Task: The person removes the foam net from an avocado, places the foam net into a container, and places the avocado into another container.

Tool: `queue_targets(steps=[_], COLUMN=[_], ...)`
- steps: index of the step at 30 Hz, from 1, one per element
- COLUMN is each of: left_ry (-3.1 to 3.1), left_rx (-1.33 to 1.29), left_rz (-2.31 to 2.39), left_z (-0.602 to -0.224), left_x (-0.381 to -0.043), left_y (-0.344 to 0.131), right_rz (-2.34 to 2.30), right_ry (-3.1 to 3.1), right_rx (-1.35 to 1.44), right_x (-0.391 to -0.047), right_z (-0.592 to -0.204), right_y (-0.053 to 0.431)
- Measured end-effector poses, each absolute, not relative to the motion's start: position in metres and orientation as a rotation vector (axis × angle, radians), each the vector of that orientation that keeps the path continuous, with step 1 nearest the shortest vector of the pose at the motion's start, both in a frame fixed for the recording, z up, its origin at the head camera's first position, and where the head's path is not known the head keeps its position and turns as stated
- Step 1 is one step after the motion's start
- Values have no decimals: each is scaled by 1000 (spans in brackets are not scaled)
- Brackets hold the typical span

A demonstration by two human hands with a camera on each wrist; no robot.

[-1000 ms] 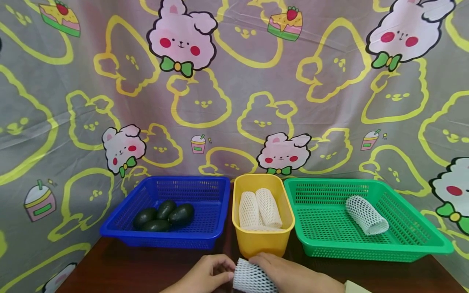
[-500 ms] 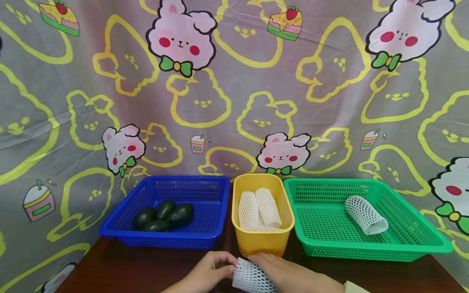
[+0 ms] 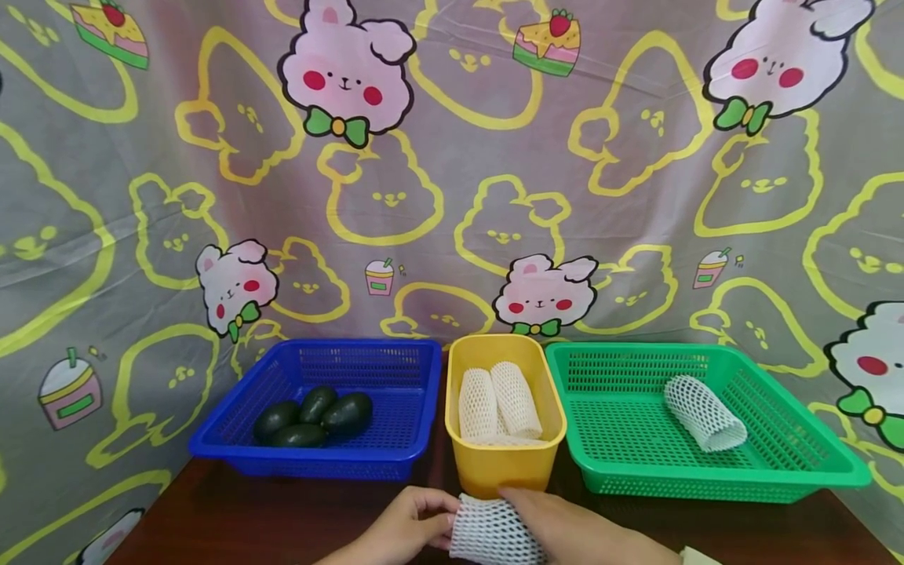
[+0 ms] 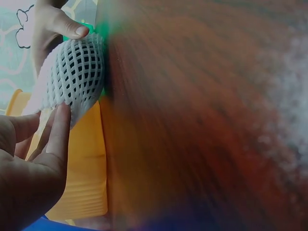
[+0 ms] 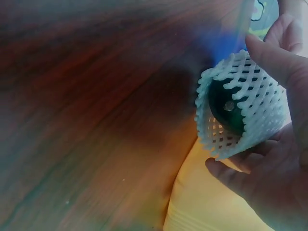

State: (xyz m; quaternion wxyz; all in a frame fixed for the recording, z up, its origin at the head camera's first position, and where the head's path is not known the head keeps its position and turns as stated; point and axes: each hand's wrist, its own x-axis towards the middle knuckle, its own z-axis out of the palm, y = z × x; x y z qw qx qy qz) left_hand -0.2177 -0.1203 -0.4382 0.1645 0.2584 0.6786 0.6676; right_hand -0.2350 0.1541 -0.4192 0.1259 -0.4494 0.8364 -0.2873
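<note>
A white foam net sleeve (image 3: 490,530) lies between my two hands, just in front of the yellow bin. My left hand (image 3: 406,526) pinches its left end between thumb and fingers. Around its other end curls my right hand (image 3: 568,527), thumb on one side and fingers on the other. The right wrist view looks into the sleeve's open end, where a dark green avocado (image 5: 226,108) sits inside the mesh. From the left wrist side, the netting (image 4: 77,67) bulges and its holes are stretched wide.
Several avocados (image 3: 348,414) lie in a blue basket (image 3: 417,451) at left. The yellow bin (image 3: 504,467) in the middle holds several foam net sleeves (image 3: 479,404). A green basket (image 3: 706,482) at right contains one netted piece (image 3: 705,414). Behind hangs a patterned cloth (image 3: 452,157).
My left fingers have closed in on the sleeve's left end. The right hand has shifted slightly right, and the sleeve shows wider between the hands.
</note>
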Motion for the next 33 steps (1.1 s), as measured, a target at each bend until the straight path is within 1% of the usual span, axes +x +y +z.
queue_targets(steps=[7, 14, 17, 21, 24, 33], left_ry=[1880, 1872, 1989, 2159, 2142, 1861], left_rx=[795, 799, 819, 909, 958, 853], left_rz=[1908, 1880, 1812, 1705, 1700, 1803], left_z=[-440, -437, -434, -433, -433, -435], left_x=[-219, -219, -219, -222, -224, -226], left_y=[-120, -117, -115, -111, -108, -99], right_rz=[-780, -647, -655, -678, -686, -664], right_ry=[2500, 2602, 2592, 2564, 2554, 2591], right_rx=[-1246, -1341, -1375, -1391, -1414, -1491], right_x=[-236, -235, -235, -236, -236, -236], right_z=[-417, -419, -421, -421, -421, -422], right_y=[160, 166, 166, 166, 166, 164])
